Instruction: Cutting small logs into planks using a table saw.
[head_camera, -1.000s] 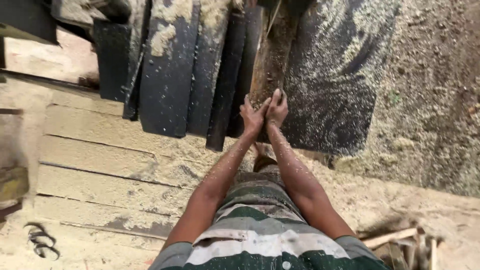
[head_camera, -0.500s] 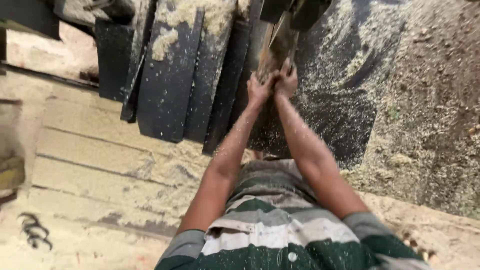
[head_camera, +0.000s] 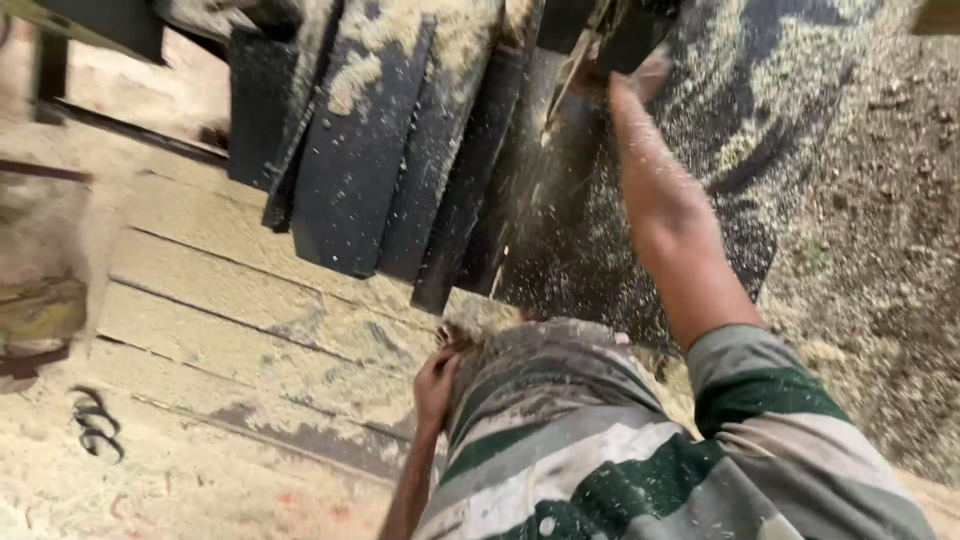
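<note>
Nearest is the person's striped shirt (head_camera: 600, 450), grey, white and green, speckled with sawdust. Just left of it the left hand (head_camera: 436, 385) hangs low by the waist, its fingers curled loosely in with nothing clearly held; a bit of dust may lie under them, but the blur makes that hard to tell. Below and to the left lie pale wooden planks (head_camera: 230, 320) side by side, coated in sawdust, with a small dark coiled piece (head_camera: 95, 425) lying on them at the near left.

Farther off, the right arm stretches up and away, and the right hand (head_camera: 650, 72) reaches the top edge of the view at a dark board (head_camera: 540, 200) leaning among others. It is blurred and partly cut off, so how its fingers stand cannot be told. Sawdust (head_camera: 520, 250) drifts down along that board. More dark boards (head_camera: 370, 150) lean to its left, dusted pale. Far right is loose earthy ground (head_camera: 880, 250).
</note>
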